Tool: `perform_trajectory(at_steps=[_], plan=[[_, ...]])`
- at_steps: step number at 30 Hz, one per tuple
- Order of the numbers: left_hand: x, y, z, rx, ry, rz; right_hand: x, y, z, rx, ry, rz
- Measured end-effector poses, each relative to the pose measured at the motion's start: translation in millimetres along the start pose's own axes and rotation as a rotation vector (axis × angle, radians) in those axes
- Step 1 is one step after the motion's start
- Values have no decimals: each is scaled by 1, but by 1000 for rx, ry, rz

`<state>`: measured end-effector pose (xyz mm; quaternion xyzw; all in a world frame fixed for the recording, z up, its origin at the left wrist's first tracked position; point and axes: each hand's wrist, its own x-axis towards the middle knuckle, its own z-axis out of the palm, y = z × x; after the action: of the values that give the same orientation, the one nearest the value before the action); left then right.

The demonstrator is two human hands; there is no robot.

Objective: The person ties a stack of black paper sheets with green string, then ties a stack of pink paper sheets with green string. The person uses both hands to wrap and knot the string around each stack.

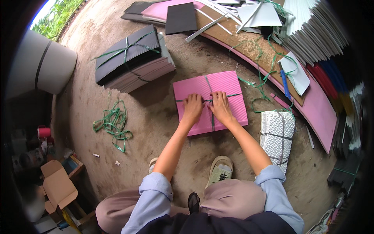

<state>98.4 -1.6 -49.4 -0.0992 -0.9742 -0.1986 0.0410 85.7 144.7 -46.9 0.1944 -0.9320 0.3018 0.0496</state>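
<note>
On the ground before me lies a square bundle of pink ribbed sheets (230, 84), with green plastic string (207, 84) crossing over its top both ways. Both hands are at the crossing, close together. My left hand (193, 106) is closed, its curled fingers pinching the string just left of the middle. Just right of it, my right hand (221, 107) is closed too, thumb and fingers bent onto the string. The knot itself is partly covered by my fingers. From the bundle's right side, a loose tail of green string (249, 82) runs toward the boards.
A tied stack of black and pink sheets (128, 54) stands at far left, above a green string tangle (115, 123). At right are a tied white textured bundle (277, 136), a long pink-edged board (311, 113) and a blue-handled cutter (285, 84). A cardboard box (58, 185) sits lower left.
</note>
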Motion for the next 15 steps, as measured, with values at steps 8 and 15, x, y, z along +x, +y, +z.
perform_trajectory(at_steps=[8, 15], plan=[[5, -2, -12, -46, -15, 7, 6, 13, 7, -151, -51, -13], [-9, -10, -4, 86, 188, 46, 14, -8, -6, -289, -209, -113]])
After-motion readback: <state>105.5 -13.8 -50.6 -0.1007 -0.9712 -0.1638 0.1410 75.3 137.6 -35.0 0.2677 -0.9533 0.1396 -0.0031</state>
